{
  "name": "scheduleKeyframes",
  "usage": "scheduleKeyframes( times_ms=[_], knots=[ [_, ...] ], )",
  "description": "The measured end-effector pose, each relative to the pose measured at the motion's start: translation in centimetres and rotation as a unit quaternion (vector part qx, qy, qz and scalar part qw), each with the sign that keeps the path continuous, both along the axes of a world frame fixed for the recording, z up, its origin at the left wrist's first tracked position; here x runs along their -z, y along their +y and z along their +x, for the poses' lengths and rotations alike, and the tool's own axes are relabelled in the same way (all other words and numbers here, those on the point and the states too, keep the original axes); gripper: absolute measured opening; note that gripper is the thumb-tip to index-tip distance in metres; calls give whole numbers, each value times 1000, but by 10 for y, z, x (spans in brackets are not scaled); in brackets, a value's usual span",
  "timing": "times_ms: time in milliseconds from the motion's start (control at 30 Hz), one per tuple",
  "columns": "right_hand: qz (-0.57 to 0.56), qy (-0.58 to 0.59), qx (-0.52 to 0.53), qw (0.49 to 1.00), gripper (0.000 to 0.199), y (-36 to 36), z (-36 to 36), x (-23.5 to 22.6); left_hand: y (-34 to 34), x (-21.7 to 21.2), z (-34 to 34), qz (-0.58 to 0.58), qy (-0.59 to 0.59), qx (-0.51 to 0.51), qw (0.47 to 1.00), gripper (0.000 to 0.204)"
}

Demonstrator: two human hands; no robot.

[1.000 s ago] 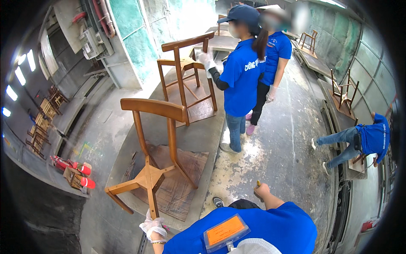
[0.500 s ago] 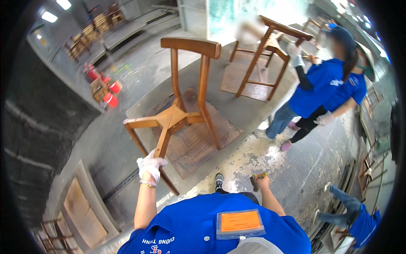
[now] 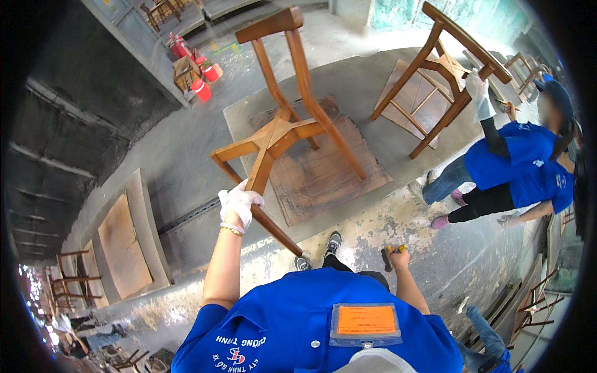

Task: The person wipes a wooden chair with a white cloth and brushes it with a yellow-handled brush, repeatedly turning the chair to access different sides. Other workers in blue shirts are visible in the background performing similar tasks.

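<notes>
My left hand (image 3: 240,204), in a white glove, is wrapped round the front corner of a brown wooden chair frame (image 3: 272,138). The chair has a curved backrest and crossed seat rails with no seat panel on them. It leans over a brown-stained sheet (image 3: 323,180) on a grey platform, and one front leg reaches down near my shoes. Well apart from the chair, at my right side, my right hand (image 3: 399,256) is closed round a small tool (image 3: 388,258) with a dark flat end and yellow parts; its exact kind is unclear.
A second chair frame (image 3: 435,81) stands on another sheet at the right, with a co-worker's gloved hand (image 3: 477,93) on it. Two co-workers in blue shirts stand there. Red containers (image 3: 201,91) sit at the far left. A board (image 3: 124,245) lies on the left platform.
My view has swung, so the scene sits differently in the picture. The chair frame looks tipped further, its backrest leaning left, with my left hand still on it. My right hand keeps the tool.
</notes>
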State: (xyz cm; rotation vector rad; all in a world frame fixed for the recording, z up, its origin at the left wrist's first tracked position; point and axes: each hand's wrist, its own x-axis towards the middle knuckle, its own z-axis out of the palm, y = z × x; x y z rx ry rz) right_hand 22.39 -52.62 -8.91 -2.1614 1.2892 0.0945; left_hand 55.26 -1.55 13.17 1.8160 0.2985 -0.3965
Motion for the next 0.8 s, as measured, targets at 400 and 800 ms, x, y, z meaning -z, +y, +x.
scheduleKeyframes(
  times_ms=[400,800],
  knots=[
    [237,-348,-47,906,17,18,185,-32,-34,-11,-15,-17,44,-59,997,71],
    [-300,-536,-629,477,12,116,547,-423,-48,-47,-7,184,54,-36,981,82]
  ],
)
